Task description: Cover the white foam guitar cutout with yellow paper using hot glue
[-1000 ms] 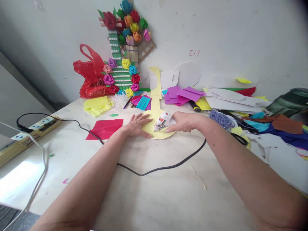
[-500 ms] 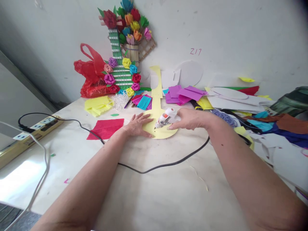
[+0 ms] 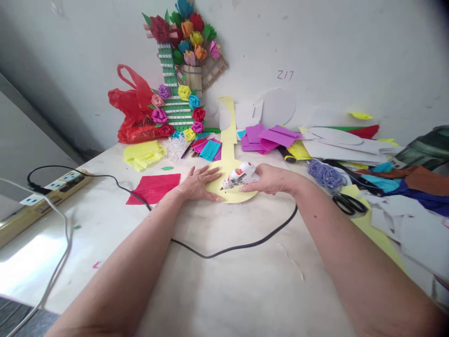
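Note:
A pale yellow guitar-shaped paper cutout (image 3: 228,154) lies on the table with its long neck toward the wall. My left hand (image 3: 200,184) rests with spread fingers on the left side of its round part. My right hand (image 3: 270,179) is wrapped round a white glue gun (image 3: 242,174), whose nozzle points down and left, close above the middle of the round part. A small dark mark shows on the paper beside the nozzle. A black cord trails from beneath my right hand across the table.
Red paper (image 3: 157,188) lies left of my left hand. A power strip (image 3: 52,192) is at the far left. Flower crafts (image 3: 175,105) lean on the wall by a red bag (image 3: 135,112). Purple paper (image 3: 268,138), yarn (image 3: 324,176) and black scissors (image 3: 349,204) sit behind and to the right.
My right hand has moved slightly left with the glue gun, and the nozzle has shifted left over the yellow paper. The scissors are now more exposed. My left hand stays nearly still.

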The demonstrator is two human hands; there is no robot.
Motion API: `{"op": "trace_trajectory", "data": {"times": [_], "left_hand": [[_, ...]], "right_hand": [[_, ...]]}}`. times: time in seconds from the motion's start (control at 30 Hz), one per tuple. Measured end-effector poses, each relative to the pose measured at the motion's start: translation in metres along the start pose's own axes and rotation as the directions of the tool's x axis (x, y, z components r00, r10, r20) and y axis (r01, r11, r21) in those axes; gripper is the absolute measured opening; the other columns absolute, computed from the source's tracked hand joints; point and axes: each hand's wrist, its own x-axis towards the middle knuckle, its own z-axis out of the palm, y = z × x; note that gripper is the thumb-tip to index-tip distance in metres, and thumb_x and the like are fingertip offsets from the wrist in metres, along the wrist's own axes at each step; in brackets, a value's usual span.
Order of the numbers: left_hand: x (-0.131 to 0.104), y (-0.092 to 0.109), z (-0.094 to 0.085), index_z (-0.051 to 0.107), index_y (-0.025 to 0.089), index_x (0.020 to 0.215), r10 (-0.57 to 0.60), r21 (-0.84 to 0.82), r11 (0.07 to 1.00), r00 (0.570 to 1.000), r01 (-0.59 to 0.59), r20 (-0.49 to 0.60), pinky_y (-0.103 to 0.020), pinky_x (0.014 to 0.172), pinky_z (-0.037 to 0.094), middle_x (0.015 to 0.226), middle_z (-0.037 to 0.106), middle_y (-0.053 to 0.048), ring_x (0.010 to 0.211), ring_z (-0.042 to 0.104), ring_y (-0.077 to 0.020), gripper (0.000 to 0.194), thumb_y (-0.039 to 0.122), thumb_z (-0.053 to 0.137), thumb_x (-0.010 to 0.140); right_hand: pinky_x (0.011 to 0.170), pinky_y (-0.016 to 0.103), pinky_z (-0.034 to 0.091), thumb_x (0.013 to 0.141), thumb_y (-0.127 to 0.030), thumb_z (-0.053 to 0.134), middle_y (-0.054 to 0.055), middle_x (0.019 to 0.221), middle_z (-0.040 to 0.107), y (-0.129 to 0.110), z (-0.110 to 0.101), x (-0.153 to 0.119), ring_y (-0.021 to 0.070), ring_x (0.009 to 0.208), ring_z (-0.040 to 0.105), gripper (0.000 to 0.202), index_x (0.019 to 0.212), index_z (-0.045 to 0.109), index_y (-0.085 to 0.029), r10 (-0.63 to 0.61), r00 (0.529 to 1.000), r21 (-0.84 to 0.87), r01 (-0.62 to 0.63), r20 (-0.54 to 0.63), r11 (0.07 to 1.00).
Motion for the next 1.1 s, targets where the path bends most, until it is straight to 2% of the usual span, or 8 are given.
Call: {"op": "trace_trajectory", "data": {"times": [0.57,0.9,1.1], "left_hand": [[0.0013,0.0001,0.0002,0.020,0.035,0.140,-0.009,-0.021,1.000,1.000,0.009,0.007,-0.058,0.103,-0.006,0.148,0.014,0.006,0.135,0.003,-0.0301,0.093,0.078,0.045,0.061],[0.0009,0.0001,0.0010,0.021,0.036,0.139,-0.019,-0.038,0.999,1.000,0.019,0.000,-0.057,0.103,-0.006,0.148,0.014,0.006,0.135,0.004,-0.0308,0.091,0.075,0.047,0.061],[0.0016,-0.0008,0.0017,0.021,0.037,0.139,-0.015,-0.037,0.999,1.000,0.015,0.002,-0.057,0.103,-0.007,0.148,0.014,0.006,0.135,0.004,-0.0301,0.091,0.076,0.047,0.061]], "right_hand": [[0.036,0.017,0.031,0.062,-0.049,0.068,-0.002,0.061,0.051,-0.0024,0.0055,0.0013,0.0061,0.045,0.040,0.050,0.100,0.059,-0.017,0.001,1.000,0.014,-0.002,0.016,1.000],[0.038,0.018,0.034,0.063,-0.050,0.067,0.000,0.064,0.056,-0.0046,0.0062,0.0005,0.0075,0.047,0.044,0.052,0.102,0.059,-0.017,0.035,0.999,-0.038,-0.036,-0.005,0.999],[0.036,0.018,0.033,0.064,-0.049,0.067,-0.001,0.061,0.052,-0.0046,0.0068,0.0025,0.0069,0.044,0.041,0.052,0.103,0.057,-0.017,0.008,1.000,-0.029,-0.007,0.025,1.000]]}}
